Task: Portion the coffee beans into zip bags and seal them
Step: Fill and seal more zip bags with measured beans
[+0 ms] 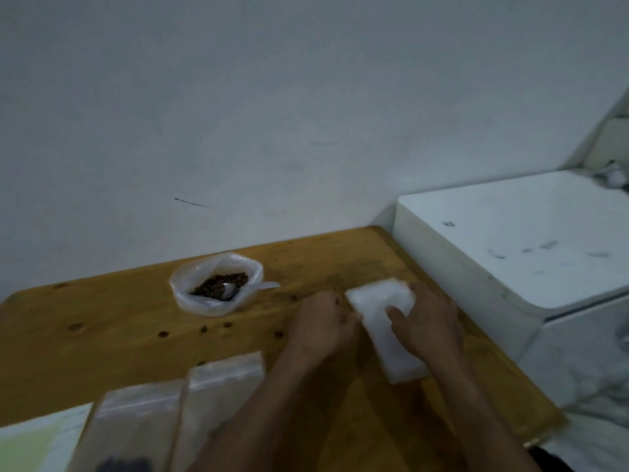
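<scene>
both hands (377, 323) on white bag stack (386, 327)

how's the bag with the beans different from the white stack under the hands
The bean bag sits open and rounded, holding dark beans and a spoon; the white stack lies flat and shows no beans. No hand touches the bean bag; the left hand and right hand are both at the stack. Both sit on the wooden table.

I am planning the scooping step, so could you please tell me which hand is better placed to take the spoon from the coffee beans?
Probably the left hand: it is nearer the spoon, whose handle points toward it, while the right hand grips the stack of zip bags.
</scene>
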`<action>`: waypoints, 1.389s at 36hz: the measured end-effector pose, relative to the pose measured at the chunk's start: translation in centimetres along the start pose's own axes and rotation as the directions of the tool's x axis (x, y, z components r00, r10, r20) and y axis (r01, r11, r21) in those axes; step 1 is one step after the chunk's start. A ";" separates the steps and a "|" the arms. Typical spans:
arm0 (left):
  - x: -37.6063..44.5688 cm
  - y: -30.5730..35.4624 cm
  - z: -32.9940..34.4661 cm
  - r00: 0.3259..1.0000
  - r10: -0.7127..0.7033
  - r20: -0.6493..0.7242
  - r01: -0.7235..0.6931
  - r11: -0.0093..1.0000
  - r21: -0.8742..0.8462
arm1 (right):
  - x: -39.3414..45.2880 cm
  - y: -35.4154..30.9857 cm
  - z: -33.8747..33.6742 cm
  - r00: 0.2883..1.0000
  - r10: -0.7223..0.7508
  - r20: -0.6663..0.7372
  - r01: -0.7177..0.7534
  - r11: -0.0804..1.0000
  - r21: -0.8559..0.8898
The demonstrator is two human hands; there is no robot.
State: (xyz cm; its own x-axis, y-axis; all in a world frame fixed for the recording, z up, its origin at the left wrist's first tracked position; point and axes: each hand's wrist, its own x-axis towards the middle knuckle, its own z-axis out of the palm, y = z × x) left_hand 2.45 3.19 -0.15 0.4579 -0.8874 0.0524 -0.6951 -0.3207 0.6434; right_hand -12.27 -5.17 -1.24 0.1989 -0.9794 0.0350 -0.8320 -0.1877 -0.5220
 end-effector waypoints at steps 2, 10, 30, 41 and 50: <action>1.0 0.5 1.3 1.000 -0.023 0.016 0.022 0.999 0.048 | 0.1 0.6 0.1 1.000 -0.004 0.005 0.004 1.000 0.020; 1.7 0.9 3.5 0.998 -0.060 -0.005 0.060 0.987 0.152 | -0.6 0.8 0.5 0.993 0.013 -0.117 0.010 0.981 0.192; -3.7 0.3 -8.5 0.980 -0.128 -0.150 -0.030 0.654 -0.756 | -3.5 -7.1 -3.0 0.959 -0.263 0.103 0.027 0.450 0.892; -5.7 -8.0 -17.4 0.785 -0.202 -0.585 0.035 0.958 -0.284 | -5.2 -19.3 1.4 0.869 -0.475 0.137 0.093 0.428 0.899; -6.2 -9.6 -19.8 0.787 -0.338 -0.516 0.035 0.859 -0.511 | -7.7 -24.2 4.4 0.740 -0.638 0.215 0.049 0.371 0.927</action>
State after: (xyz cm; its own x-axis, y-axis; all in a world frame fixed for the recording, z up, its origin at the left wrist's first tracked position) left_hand 17.24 18.35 8.48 0.8815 -0.4191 0.2174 -0.2982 -0.1373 0.9446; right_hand 8.56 7.28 7.38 0.7892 -0.5886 0.1752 0.1818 -0.0485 -0.9821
